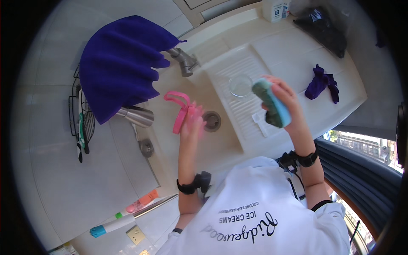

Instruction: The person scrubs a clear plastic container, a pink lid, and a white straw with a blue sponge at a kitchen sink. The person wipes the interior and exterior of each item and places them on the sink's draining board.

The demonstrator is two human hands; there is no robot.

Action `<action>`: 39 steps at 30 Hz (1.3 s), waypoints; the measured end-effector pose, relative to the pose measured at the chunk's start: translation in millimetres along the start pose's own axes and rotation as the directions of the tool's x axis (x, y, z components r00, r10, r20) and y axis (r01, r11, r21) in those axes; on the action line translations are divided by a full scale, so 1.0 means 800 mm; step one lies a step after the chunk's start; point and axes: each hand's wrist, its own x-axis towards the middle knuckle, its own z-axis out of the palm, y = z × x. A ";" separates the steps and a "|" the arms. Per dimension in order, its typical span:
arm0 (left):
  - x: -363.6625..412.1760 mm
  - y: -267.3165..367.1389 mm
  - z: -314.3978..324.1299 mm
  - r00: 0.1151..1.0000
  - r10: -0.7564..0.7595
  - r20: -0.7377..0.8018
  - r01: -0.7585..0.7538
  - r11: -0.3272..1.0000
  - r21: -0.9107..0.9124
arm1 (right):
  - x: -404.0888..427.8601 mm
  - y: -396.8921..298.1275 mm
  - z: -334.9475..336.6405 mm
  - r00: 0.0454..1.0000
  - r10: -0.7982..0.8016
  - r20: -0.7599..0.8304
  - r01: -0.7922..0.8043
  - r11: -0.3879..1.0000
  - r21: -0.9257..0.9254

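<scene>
My left hand [191,122] is over the sink basin [165,143], gripping a pink plastic object with a looped strap [181,118]; motion blurs its bristle-like part. In my right hand [283,95] is a thick sponge [273,103], light blue on one side and dark green on the other, raised above the ribbed drainboard. Near the sponge, a round clear glass dish [240,86] rests on the ribs. A small white plastic scoop or spoon [260,125] lies closer to me. Left of the right hand's side, the metal drain [212,121] shows in the basin.
A purple cloth [124,63] hangs over the metal faucet fittings [183,60]. Beside it is a black wire rack [84,121]. A crumpled purple cloth [320,84], a dark bag [322,32] and a white bottle [272,11] stand or lie on the counter at right.
</scene>
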 end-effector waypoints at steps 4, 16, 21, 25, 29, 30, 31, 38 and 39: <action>0.031 -0.068 -0.015 0.997 -0.071 0.042 0.054 0.948 0.315 | -0.033 -0.002 -0.046 0.989 0.147 -0.012 -0.131 0.913 0.386; 0.157 -0.056 0.071 0.946 0.305 0.107 -0.244 0.457 0.855 | -0.071 0.084 -0.098 0.906 0.009 -0.423 -0.200 0.890 -0.409; 0.178 -0.087 0.082 0.890 0.361 0.278 -0.450 0.596 0.665 | -0.068 0.090 -0.117 0.903 -0.095 -0.419 -0.168 0.819 -0.548; 0.167 -0.113 0.077 0.748 0.632 0.200 -0.573 0.464 0.676 | -0.069 0.092 -0.118 0.892 -0.091 -0.443 -0.189 0.815 -0.547; 0.097 -0.068 0.074 0.929 0.364 0.066 -0.278 0.572 0.771 | -0.070 0.095 -0.117 0.880 -0.101 -0.464 -0.191 0.818 -0.542; 0.083 -0.066 0.072 0.952 0.306 0.033 -0.201 0.538 0.818 | -0.069 0.097 -0.117 0.881 -0.090 -0.465 -0.195 0.826 -0.530; 0.069 -0.065 0.076 0.988 0.132 0.079 -0.142 0.581 0.801 | -0.069 0.100 -0.119 0.881 -0.077 -0.466 -0.201 0.832 -0.518; 0.034 -0.101 0.145 0.898 -0.135 0.419 -0.311 0.480 0.821 | -0.057 0.116 -0.125 0.905 -0.038 -0.423 -0.242 0.772 -0.587; 0.038 -0.107 0.151 0.889 -0.121 0.442 -0.335 0.486 0.807 | -0.055 0.121 -0.129 0.907 -0.037 -0.419 -0.237 0.777 -0.583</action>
